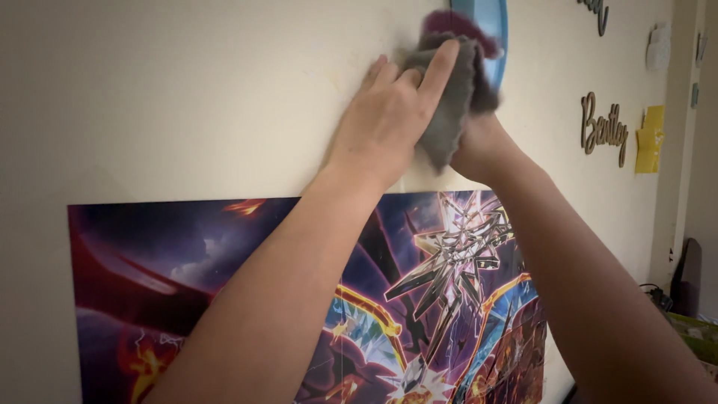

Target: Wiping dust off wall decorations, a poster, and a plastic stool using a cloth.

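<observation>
My left hand point(389, 112) presses a grey cloth point(452, 105) against the cream wall point(187, 90), fingers spread over the cloth's upper part. My right hand point(479, 138) is mostly hidden behind the cloth and grips it from the right side. The cloth has a dark maroon patch at its top. It lies against the lower left edge of a blue round-rimmed object point(490, 22) mounted on the wall, which is cut off by the frame's top.
A large colourful poster point(187, 299) with a dragon-like creature hangs below my arms. Wooden cursive lettering point(604, 131) and a yellow paper point(649, 138) hang on the wall to the right. Dark objects and cables sit at the far right corner point(684, 284).
</observation>
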